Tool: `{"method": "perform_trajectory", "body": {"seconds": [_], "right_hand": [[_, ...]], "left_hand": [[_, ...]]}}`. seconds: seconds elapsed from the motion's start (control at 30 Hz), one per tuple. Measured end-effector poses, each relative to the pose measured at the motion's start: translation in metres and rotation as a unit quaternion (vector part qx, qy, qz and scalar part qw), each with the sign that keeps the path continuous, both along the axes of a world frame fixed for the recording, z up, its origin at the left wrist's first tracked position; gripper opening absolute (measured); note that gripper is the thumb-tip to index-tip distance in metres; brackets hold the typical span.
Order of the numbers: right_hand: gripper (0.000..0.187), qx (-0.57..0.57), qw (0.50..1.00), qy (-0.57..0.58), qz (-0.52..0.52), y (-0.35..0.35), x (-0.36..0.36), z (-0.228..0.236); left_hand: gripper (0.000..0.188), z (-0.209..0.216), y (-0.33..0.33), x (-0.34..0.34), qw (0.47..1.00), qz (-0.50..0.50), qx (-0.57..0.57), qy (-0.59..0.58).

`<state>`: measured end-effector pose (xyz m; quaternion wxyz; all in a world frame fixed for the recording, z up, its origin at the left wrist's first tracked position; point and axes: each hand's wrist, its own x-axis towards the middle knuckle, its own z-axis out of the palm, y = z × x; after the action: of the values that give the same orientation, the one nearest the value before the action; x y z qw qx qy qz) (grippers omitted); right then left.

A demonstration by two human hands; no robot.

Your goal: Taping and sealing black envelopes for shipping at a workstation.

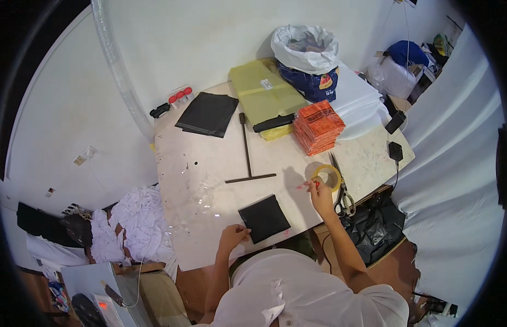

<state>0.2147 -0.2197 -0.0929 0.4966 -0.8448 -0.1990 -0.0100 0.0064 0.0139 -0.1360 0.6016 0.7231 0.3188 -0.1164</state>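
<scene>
On the near part of the table lies a black folded square (264, 219), which looks like fabric or plastic sheet. My left hand (235, 237) pinches its left edge between thumb and fingers. My right hand (321, 200), raised to the right of the square, is closed round a small thing with red on it (317, 184); its kind is too small to make out. Just beyond that hand lie a roll of yellowish tape (326, 175) and metal scissors with dark handles (344, 198).
A dark T-shaped rod (246, 147) lies mid-table. Behind are black sheets (208, 113), a yellow package (264, 90), stacked orange packets (319, 126), a white-rimmed bag (307, 65) and white sheets (357, 103). A black bag (376, 226) sits below the table's right edge.
</scene>
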Motion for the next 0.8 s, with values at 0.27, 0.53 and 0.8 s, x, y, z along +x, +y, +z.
{"method": "perform_trajectory", "body": {"seconds": [0.27, 0.53, 0.8], "right_hand": [[0.014, 0.030, 0.999, -0.008, 0.017, 0.002, -0.006, 0.001], [0.013, -0.012, 0.999, -0.045, -0.014, 0.006, -0.001, 0.002], [0.013, -0.018, 0.998, -0.047, -0.022, 0.001, 0.003, 0.009]], "left_hand": [[0.025, -0.010, 0.006, 0.000, 1.000, -0.025, 0.000, 0.013], [0.025, 0.001, 0.001, 0.000, 1.000, -0.006, 0.005, 0.014], [0.023, -0.001, -0.001, -0.009, 0.999, -0.004, -0.004, -0.048]]}}
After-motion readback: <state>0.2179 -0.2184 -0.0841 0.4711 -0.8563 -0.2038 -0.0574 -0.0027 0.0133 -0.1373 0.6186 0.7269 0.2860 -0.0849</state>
